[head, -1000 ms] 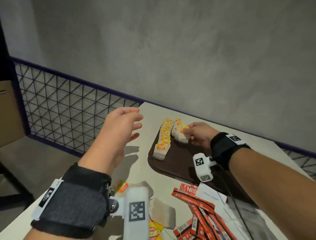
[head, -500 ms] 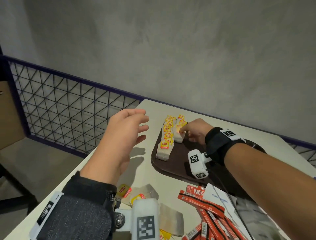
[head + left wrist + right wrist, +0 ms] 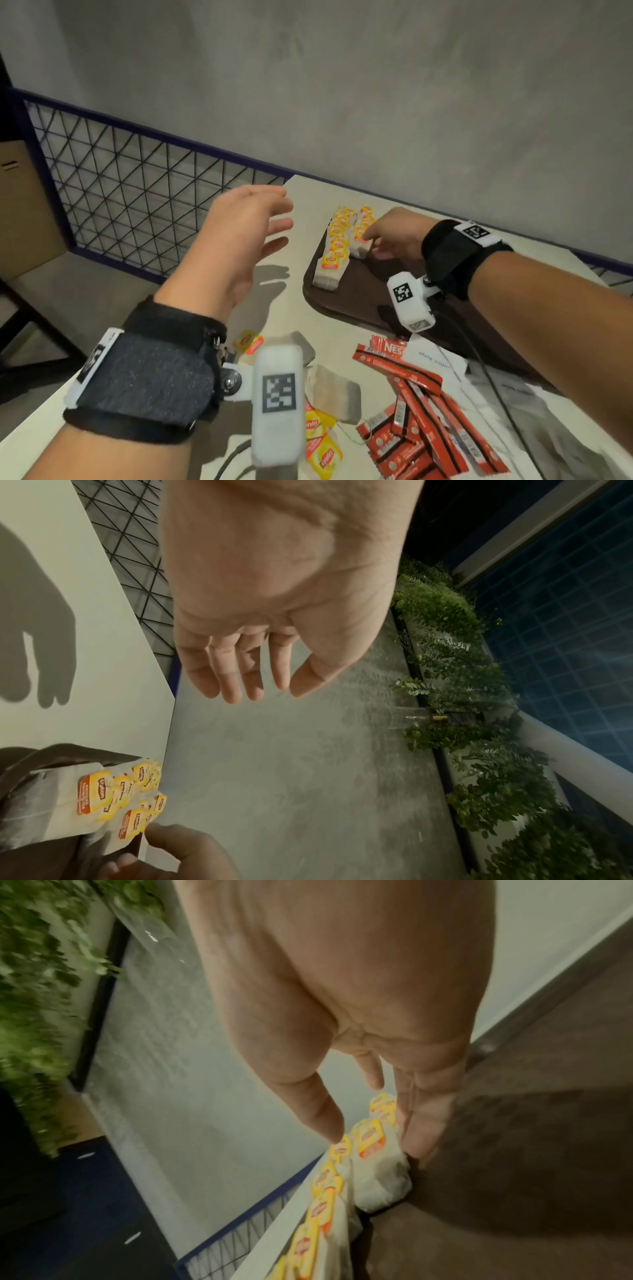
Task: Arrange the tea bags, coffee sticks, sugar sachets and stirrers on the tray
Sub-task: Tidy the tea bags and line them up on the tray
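A dark brown tray (image 3: 359, 305) holds two rows of yellow-tagged tea bags: a long row (image 3: 334, 253) and a short row (image 3: 363, 233). My right hand (image 3: 371, 240) is at the short row (image 3: 369, 1139). Its thumb tip is on a tag and its straight fingers (image 3: 421, 1123) lie along the row's other side. My left hand (image 3: 277, 222) hovers above the table left of the tray. Its fingers (image 3: 236, 674) are relaxed and hold nothing. Loose tea bags (image 3: 335, 394), red coffee sticks (image 3: 418, 411) and white sugar sachets (image 3: 435, 359) lie on the table in front of the tray.
The white table (image 3: 274, 308) ends at its left edge, close to a dark wire-mesh railing (image 3: 137, 205). A grey wall (image 3: 376, 102) rises behind it. A cable (image 3: 493, 394) runs from my right wrist over the sachets. Plants (image 3: 462, 669) grow past the wall.
My right hand has stayed at the short row, its grip loosening to straight fingers. My left hand keeps hovering in much the same place. The view has tilted slightly.
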Available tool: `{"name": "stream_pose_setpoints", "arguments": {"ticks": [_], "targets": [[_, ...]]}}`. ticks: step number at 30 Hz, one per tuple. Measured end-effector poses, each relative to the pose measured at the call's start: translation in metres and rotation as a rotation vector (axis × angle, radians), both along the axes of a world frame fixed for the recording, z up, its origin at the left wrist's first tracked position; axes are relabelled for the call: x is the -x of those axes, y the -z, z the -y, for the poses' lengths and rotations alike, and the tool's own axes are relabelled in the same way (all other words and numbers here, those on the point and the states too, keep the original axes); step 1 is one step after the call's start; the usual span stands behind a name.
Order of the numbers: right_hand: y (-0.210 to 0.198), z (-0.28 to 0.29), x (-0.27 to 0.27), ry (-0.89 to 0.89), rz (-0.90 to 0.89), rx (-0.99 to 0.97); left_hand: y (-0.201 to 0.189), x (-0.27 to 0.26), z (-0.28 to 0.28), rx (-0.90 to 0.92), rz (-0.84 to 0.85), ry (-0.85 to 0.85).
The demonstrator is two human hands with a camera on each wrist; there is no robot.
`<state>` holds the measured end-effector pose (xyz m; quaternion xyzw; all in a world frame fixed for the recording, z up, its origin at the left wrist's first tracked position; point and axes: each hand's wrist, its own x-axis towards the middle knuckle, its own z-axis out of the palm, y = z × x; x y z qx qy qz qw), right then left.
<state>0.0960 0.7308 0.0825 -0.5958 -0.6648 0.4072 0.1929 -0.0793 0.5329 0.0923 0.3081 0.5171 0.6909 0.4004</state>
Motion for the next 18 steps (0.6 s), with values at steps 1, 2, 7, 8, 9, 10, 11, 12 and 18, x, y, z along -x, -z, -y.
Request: {"name": "stream_pose_setpoints", "arguments": {"ticks": [1, 2, 7, 8, 9, 10, 11, 12, 18], "targets": [[-0.005, 0.008, -0.002, -0.035, 0.047, -0.058, -0.001, 0.0, 0.001, -0.002, -0.001, -0.004], [-0.011, 0.019, -0.004, -0.098, 0.108, -0.12, -0.002, 0.001, 0.002, -0.005, 0.001, -0.008], [-0.035, 0.112, -0.015, -0.674, 0.366, -0.166, 0.002, 0.004, 0.003, -0.002, 0.003, -0.011], [-0.036, 0.13, -0.016, -0.775, 0.435, -0.135, 0.002, 0.004, 0.003, 0.003, -0.001, -0.012], [-0.036, 0.146, -0.016, -0.85, 0.505, -0.117, 0.003, 0.005, 0.003, 0.005, -0.003, -0.013], [-0.034, 0.158, -0.015, -0.905, 0.563, -0.121, 0.003, 0.005, 0.004, 0.006, -0.004, -0.014], [-0.031, 0.168, -0.014, -0.941, 0.606, -0.143, 0.003, 0.005, 0.004, 0.006, -0.005, -0.014], [-0.027, 0.176, -0.013, -0.966, 0.639, -0.172, 0.002, 0.004, 0.005, 0.004, -0.005, -0.014], [-0.007, 0.194, -0.009, -1.016, 0.642, -0.322, -0.001, 0.004, 0.01, -0.018, -0.001, -0.027]]}}
